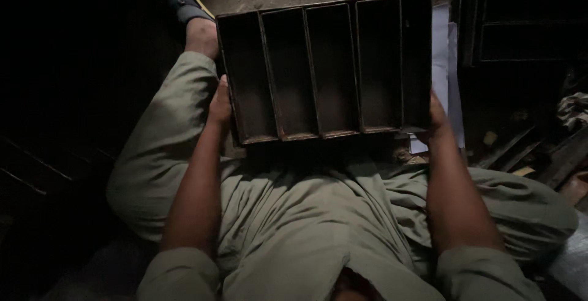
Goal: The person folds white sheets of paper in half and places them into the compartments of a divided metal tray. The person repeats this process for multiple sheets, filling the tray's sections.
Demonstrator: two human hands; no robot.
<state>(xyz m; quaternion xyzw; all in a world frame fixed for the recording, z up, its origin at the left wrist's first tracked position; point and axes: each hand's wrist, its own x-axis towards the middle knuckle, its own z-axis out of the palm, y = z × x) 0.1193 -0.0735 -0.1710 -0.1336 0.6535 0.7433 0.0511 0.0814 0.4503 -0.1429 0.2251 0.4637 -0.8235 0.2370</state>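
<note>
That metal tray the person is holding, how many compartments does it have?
4, side by side in the dark metal tray, running left to right between the left hand and the right hand, which grip its two sides. All look empty; none seems hidden.

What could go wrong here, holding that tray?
1. The tray is held only at its two side edges, left hand and right hand; it could tilt or slip onto the lap.
2. Its metal edges look worn and rusty near the front; fingers may get cut.
3. The scene is very dark; clutter at the right is easy to knock.
</note>
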